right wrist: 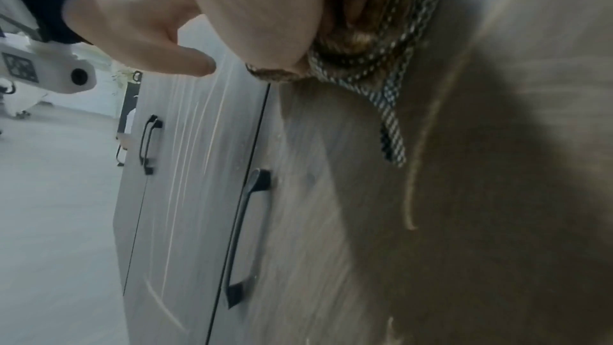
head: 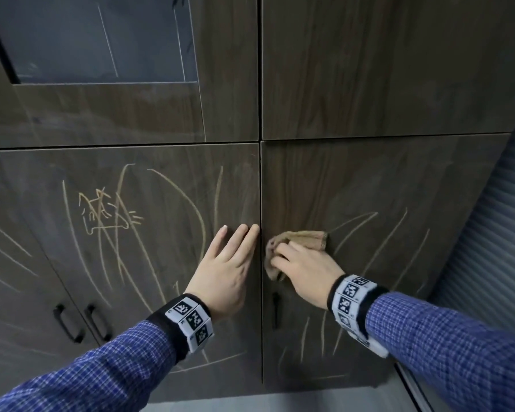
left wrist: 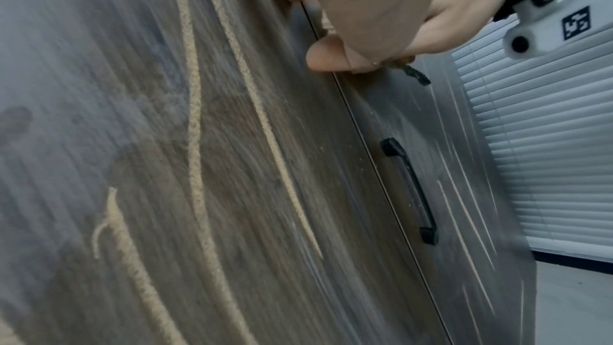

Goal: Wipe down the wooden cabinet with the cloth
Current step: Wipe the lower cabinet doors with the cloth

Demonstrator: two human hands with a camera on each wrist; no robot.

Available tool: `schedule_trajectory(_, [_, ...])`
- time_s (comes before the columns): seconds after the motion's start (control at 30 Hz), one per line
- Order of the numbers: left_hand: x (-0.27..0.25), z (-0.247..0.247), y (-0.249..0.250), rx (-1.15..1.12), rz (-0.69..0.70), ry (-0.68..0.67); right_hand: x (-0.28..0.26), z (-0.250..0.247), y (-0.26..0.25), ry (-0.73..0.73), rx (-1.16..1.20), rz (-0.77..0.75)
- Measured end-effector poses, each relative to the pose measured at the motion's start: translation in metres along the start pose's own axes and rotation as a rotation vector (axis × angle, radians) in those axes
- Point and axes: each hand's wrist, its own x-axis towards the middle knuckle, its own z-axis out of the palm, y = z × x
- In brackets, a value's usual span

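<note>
Dark wooden cabinet (head: 384, 179), lower doors scrawled with pale chalk marks (head: 107, 215). Left hand (head: 226, 272) flat on lower left door, fingers straight, holding nothing, fingertips by centre seam. Right hand (head: 304, 269) curled round bunched tan cloth (head: 304, 239), pressing it on lower right door just right of seam, above black handle (head: 275, 310).

Slatted window blind (head: 494, 221) right of doors; pale floor (right wrist: 56, 193) below.
</note>
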Motion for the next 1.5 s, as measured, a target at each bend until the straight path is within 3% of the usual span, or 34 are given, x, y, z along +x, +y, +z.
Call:
schedule_trajectory(0.07, [0.0,-0.004,0.001,0.003,-0.009,-0.027,-0.006,-0.012,0.013,-0.047,0.011,0.043])
schedule_trajectory(0.23, [0.005,-0.021,0.007,-0.044,-0.035,-0.046,0.04,-0.106,0.084,0.518,0.099,0.269])
schedule_trajectory(0.3, [0.018,-0.031,0.011,-0.067,-0.034,0.02,0.038,-0.106,0.09,0.547,0.121,0.275])
schedule_trajectory(0.37, [0.038,-0.041,0.015,-0.054,-0.033,0.087,0.016,-0.068,0.077,0.414,0.064,0.188])
schedule_trajectory(0.43, [0.062,-0.05,0.022,-0.039,-0.054,0.127,-0.03,-0.011,0.058,0.115,0.005,0.072])
schedule_trajectory(0.5, [0.078,-0.055,0.027,-0.033,-0.083,0.128,-0.08,0.032,0.048,-0.205,0.02,0.079])
schedule_trajectory(0.57, [0.083,-0.053,0.031,-0.008,-0.089,0.105,-0.106,0.038,0.054,-0.306,0.058,0.146])
schedule_trajectory(0.6, [0.083,-0.05,0.032,0.015,-0.086,0.089,-0.104,0.029,0.062,-0.241,0.037,0.158])
schedule_trajectory(0.73, [0.081,-0.043,0.031,0.03,-0.091,0.08,-0.033,-0.071,0.115,0.331,0.033,0.206])
schedule_trajectory(0.83, [0.083,-0.042,0.033,0.024,-0.094,0.095,0.004,-0.12,0.136,0.513,0.135,0.313])
schedule_trajectory(0.9, [0.082,-0.042,0.033,0.025,-0.095,0.104,-0.008,-0.096,0.122,0.445,0.08,0.295])
schedule_trajectory(0.93, [0.082,-0.041,0.033,0.032,-0.094,0.102,-0.026,-0.069,0.11,0.344,0.044,0.26])
schedule_trajectory(1.0, [0.082,-0.043,0.032,0.049,-0.079,0.092,-0.078,-0.011,0.085,0.023,0.014,0.176])
schedule_trajectory(1.07, [0.081,-0.043,0.031,0.064,-0.065,0.102,-0.131,0.026,0.078,-0.329,0.035,0.19])
schedule_trajectory(1.1, [0.081,-0.043,0.03,0.069,-0.063,0.108,-0.148,0.032,0.083,-0.415,0.056,0.243])
schedule_trajectory(1.13, [0.08,-0.043,0.03,0.071,-0.064,0.11,-0.156,0.03,0.091,-0.412,0.061,0.276])
schedule_trajectory(1.23, [0.079,-0.044,0.032,0.05,-0.068,0.102,-0.136,-0.008,0.128,-0.142,-0.067,0.258])
schedule_trajectory(1.37, [0.088,-0.059,0.037,0.043,-0.058,0.113,-0.055,-0.101,0.163,0.293,0.045,0.305])
schedule_trajectory(1.43, [0.103,-0.07,0.046,0.03,-0.011,0.162,-0.033,-0.115,0.162,0.407,0.098,0.354])
schedule_trajectory(1.5, [0.124,-0.079,0.06,0.015,0.028,0.215,-0.04,-0.096,0.149,0.396,0.069,0.354])
